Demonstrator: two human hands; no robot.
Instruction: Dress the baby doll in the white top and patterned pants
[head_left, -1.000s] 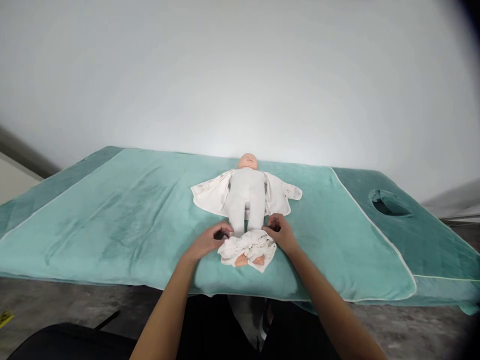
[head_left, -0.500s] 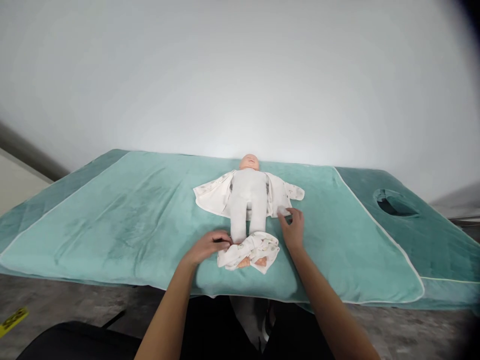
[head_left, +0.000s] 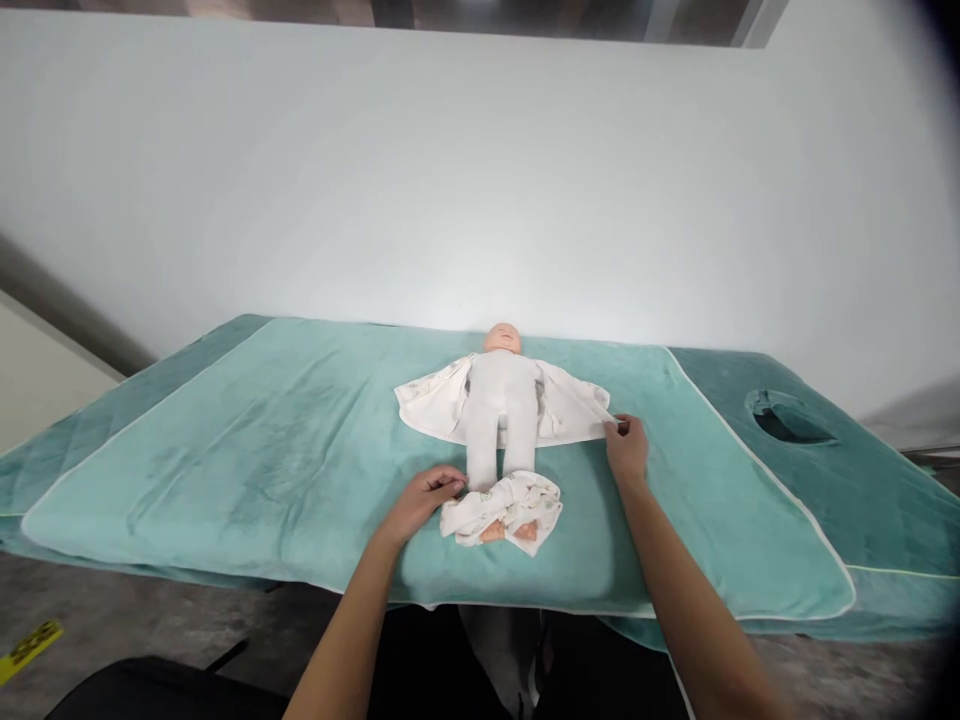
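Observation:
A baby doll (head_left: 501, 400) with a white cloth body lies on its back on a teal towel (head_left: 262, 450), head toward the wall. An open white printed garment (head_left: 435, 405) is spread under its torso. More of the garment (head_left: 504, 505) is bunched around its feet. My left hand (head_left: 424, 497) is curled beside the doll's left leg, fingertips at the bunched cloth. My right hand (head_left: 627, 446) pinches the garment's right corner, which is pulled out to the side.
The towel covers a darker teal massage table (head_left: 885, 500) with a face hole (head_left: 791, 418) at the right. A plain white wall stands behind it. Grey floor and a yellow tape strip (head_left: 30, 645) show at the lower left.
My right hand moved from the bunched cloth at the doll's feet up and to the right, taking the garment's right corner and pulling it outward. The left hand stayed put. The view tilted up.

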